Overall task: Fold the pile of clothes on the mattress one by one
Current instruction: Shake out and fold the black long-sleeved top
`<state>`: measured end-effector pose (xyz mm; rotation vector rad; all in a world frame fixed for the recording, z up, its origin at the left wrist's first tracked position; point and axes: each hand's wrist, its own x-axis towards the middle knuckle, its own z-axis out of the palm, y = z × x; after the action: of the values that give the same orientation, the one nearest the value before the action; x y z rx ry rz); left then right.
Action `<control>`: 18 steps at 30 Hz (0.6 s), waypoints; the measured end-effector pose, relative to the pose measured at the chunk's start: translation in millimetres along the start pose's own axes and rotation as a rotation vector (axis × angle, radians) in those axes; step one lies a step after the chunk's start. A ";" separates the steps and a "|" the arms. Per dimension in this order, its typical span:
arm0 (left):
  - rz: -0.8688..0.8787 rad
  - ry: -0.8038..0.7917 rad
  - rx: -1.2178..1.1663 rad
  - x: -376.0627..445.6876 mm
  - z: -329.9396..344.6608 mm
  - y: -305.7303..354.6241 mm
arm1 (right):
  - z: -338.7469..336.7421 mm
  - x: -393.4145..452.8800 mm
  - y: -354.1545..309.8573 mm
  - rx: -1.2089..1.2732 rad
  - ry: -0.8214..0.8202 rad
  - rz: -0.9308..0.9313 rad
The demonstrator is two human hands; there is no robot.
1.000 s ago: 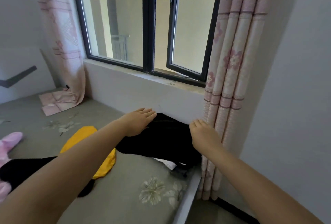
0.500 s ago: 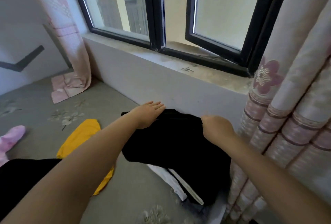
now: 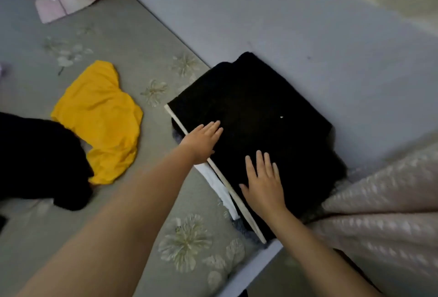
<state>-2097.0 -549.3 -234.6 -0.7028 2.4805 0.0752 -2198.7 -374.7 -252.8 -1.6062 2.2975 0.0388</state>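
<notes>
Left grip (image 3: 203, 141) and right grip (image 3: 263, 184) – flat on folded black garment (image 3: 260, 116)

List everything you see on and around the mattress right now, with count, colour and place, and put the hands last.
folded black garment: one, black with a pale trimmed edge, top of the stack by the wall
white garment: one, white, under the black one
yellow garment: one, yellow, unfolded, left of the stack
black garment: one, black, unfolded, far left
mattress: one, grey-green, floral
curtain: two, pinkish, right and top left
left hand: flat on the stack's left edge
right hand: flat on the stack
</notes>
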 end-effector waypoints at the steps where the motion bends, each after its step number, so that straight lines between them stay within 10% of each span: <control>1: -0.010 0.032 -0.053 -0.5 14.2 1.1 | 14.1 1.0 -4.2 -0.007 0.003 0.001; 9: -0.067 0.298 -0.305 -36.1 109.2 -4.9 | 45.8 -5.5 -20.4 -0.058 0.195 0.032; 18: -0.653 0.119 -0.558 -208.0 318.5 -89.5 | 133.1 -5.3 -206.1 -0.001 0.133 -0.560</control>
<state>-1746.2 -466.3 -385.5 -1.7552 2.2115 0.4989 -1973.9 -416.2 -342.2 -2.2475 1.8483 -0.2053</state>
